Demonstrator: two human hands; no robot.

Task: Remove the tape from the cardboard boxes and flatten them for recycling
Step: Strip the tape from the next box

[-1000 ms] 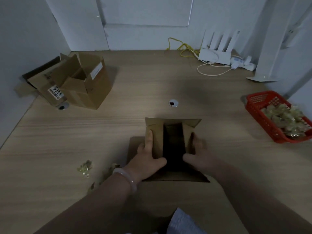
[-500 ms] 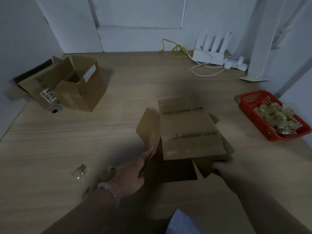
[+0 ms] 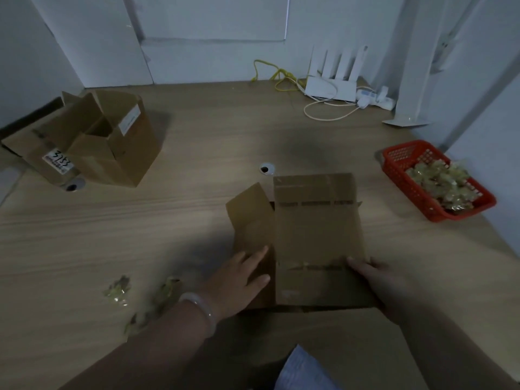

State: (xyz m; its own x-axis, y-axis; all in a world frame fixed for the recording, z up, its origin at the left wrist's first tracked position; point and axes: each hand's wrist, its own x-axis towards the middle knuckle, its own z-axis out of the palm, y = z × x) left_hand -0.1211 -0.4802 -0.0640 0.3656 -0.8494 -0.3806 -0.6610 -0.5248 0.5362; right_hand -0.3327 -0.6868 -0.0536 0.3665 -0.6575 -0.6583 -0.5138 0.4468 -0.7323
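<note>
A flattened brown cardboard box (image 3: 315, 237) lies on the wooden table in front of me, its flaps spread and strips of tape residue across it. My left hand (image 3: 239, 280) rests flat on the box's left flap with straight fingers. My right hand (image 3: 374, 277) presses on the near right part of the box, fingers extended. Two open cardboard boxes (image 3: 92, 142) stand at the far left. Crumpled pieces of removed tape (image 3: 118, 288) lie on the table left of my left arm.
A red plastic basket (image 3: 402, 170) filled with crumpled tape stands at the right edge. A white router (image 3: 334, 83) with cables sits at the back by the wall. A cable hole (image 3: 266, 168) is just beyond the box.
The box went from standing with my hands inside it to lying pressed flat on the table. Both hands came out and now rest on top of it.
</note>
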